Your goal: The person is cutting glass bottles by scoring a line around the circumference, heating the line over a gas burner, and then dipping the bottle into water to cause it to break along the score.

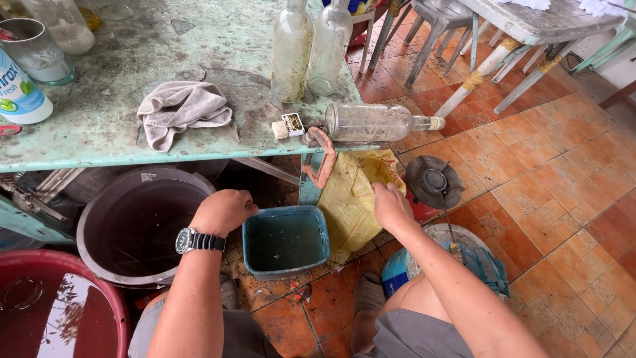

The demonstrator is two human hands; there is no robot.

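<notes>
Teal plastic tub (286, 240) sits on tiled floor (550, 199) near the person, under table edge (165, 158), approx. half full of murky water. L hand (222, 211) clenched at its left rim; R hand (391, 205) grasping yellow sack (354, 199) just right. Est. heavy, sloshy, wet rim slippery; lift by opposite rims.

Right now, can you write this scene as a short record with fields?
left hand: closed fist above the blue tub's left rim, watch on wrist
right hand: on the yellow sack
tub: holds murky water
left of tub: dark bucket, red basin
table: grey rag, two standing bottles, one lying bottle
floor: orange tiles
</notes>
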